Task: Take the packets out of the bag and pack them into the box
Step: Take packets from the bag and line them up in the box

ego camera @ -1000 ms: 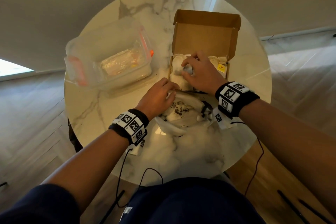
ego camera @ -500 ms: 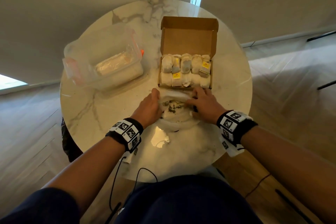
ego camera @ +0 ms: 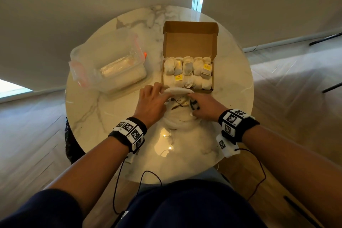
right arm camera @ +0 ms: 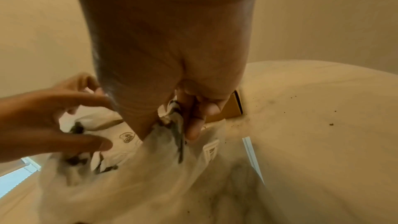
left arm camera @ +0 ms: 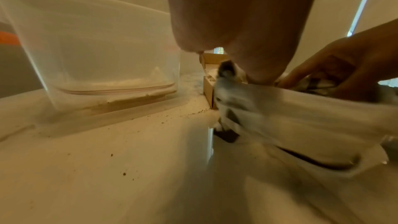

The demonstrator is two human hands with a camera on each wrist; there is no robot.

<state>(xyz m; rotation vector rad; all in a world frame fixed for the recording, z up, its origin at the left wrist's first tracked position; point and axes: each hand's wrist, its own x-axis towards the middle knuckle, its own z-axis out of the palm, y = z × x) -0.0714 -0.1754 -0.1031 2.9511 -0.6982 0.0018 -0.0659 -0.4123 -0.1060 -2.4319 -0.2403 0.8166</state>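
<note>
Bag [ego camera: 178, 114] on worktop [ego camera: 103, 116], near edge of box [ego camera: 188, 46], mouth now pulled wider than half a second ago. Left hand [ego camera: 150, 102] fingers pinch its left rim; right hand [ego camera: 204, 106] fingers grip its right rim. Packets [ego camera: 187, 72] fill box in rows.

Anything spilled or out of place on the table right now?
Yes: dark crumbs lie scattered on the marble table between the clear container and the box, and more beside the bag. They look like loose spilled grains.
</note>
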